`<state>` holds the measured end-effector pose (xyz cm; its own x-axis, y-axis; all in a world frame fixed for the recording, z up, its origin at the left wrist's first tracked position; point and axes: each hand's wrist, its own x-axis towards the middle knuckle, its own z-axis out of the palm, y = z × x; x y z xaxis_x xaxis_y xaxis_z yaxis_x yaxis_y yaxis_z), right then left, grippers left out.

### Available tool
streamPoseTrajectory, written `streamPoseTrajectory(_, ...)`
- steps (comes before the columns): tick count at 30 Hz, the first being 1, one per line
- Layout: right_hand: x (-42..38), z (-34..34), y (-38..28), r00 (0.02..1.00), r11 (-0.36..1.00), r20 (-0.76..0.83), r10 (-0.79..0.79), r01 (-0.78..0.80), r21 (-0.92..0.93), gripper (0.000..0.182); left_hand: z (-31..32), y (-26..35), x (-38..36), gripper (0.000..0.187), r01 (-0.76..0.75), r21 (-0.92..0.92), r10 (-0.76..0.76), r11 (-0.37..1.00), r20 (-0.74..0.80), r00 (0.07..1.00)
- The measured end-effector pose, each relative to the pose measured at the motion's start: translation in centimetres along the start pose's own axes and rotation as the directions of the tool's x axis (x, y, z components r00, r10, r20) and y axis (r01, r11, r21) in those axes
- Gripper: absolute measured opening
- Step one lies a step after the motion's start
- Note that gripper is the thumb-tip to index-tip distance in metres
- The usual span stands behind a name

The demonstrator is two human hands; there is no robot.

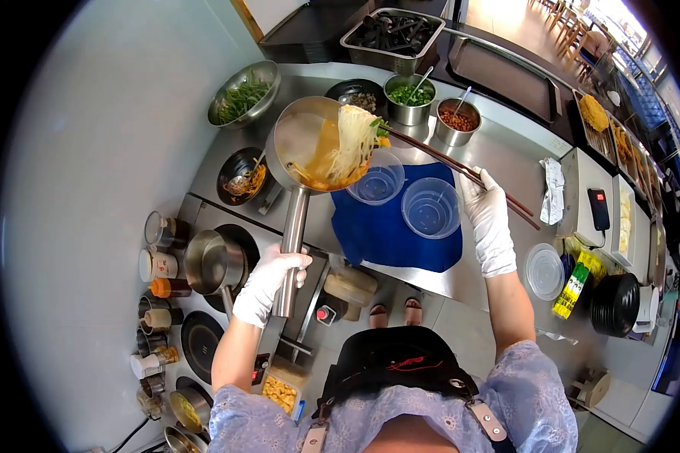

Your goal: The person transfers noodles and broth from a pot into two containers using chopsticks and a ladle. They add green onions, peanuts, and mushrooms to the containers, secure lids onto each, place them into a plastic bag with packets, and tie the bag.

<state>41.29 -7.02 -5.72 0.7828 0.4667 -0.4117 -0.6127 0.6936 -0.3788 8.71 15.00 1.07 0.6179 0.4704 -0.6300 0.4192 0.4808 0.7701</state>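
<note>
My left hand (268, 281), in a white glove, grips the long handle of a steel saucepan (302, 140) that is tilted over the counter. Noodles (353, 143) and orange broth slide toward its lip. My right hand (487, 219), also gloved, holds long dark chopsticks (461, 170) whose tips reach into the noodles. Just below the pan's lip stand two clear plastic bowls, one (378, 181) nearer the pan and one (431, 208) to its right, both on a blue cloth (400, 241).
Steel bowls of greens (243, 94), chopped scallions (409, 98) and peanuts (458, 121) line the back of the counter. A second pot (213, 260) sits on a burner at left, beside seasoning jars (159, 264). Plastic lids (544, 270) and black bowls (616, 303) lie at right.
</note>
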Motion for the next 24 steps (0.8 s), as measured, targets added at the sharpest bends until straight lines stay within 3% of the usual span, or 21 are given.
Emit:
streamPoseTrajectory(6, 0.1, -1.0, -0.8, 0.999, 0.998, -0.012, -0.042, 0.041, -0.037, 0.014, 0.0, 0.4, 0.9, 0.023, -0.009, 0.038, 0.01, 0.999, -0.017, 1.0)
streamPoseTrajectory(11, -1.0, -1.1, -0.7, 0.98, 0.948, 0.0, -0.198, 0.192, -0.254, 0.013, 0.3, 0.3, 1.3, 0.022, -0.015, 0.045, 0.017, 0.999, -0.044, 0.999)
streamPoseTrajectory(15, -1.2, -1.8, -0.7, 0.969, 0.924, -0.019, -0.246, 0.229, -0.306, 0.013, 0.6, 0.2, 1.5, 0.021, -0.002, 0.046, 0.004, 0.999, -0.045, 0.999)
streamPoseTrajectory(24, -2.0, -0.5, 0.0, 0.922, 0.809, 0.14, -0.361, 0.384, -0.444, 0.014, 1.1, -0.2, 1.9, 0.021, 0.009, 0.063, -0.004, 0.998, -0.076, 0.997)
